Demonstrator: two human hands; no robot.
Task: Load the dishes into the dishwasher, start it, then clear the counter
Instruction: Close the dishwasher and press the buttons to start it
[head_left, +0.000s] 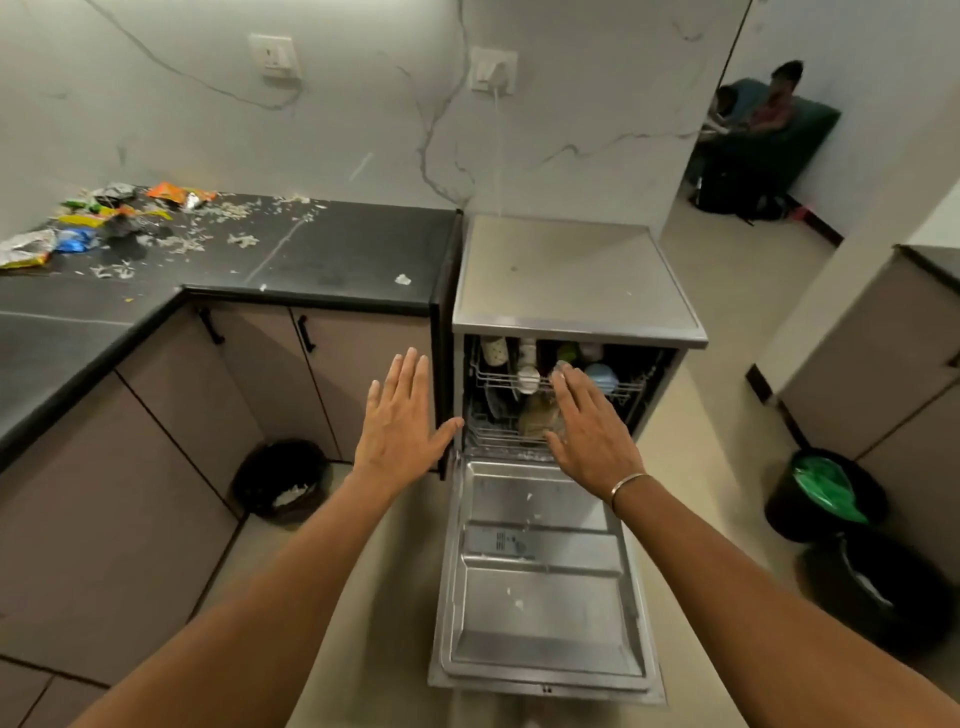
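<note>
we hold our left hand (400, 415) and right hand (589, 431) flat, fingers spread, gripping nothing, before the open dishwasher (571, 291).

Two wall sockets (274, 56) on the marbled wall, the right one (492, 70) with a white cord hanging down. Dark bin (282, 486) on the floor by the cupboards; green-lined bin (826, 493) at right. People seated on a green sofa (800, 135) beyond.

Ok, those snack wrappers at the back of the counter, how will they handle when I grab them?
The snack wrappers look crumpled and foil-like, so probably floppy, very light and crackly. The scraps scattered around them will likely slide away rather than lift, so sweeping may work better.
</note>
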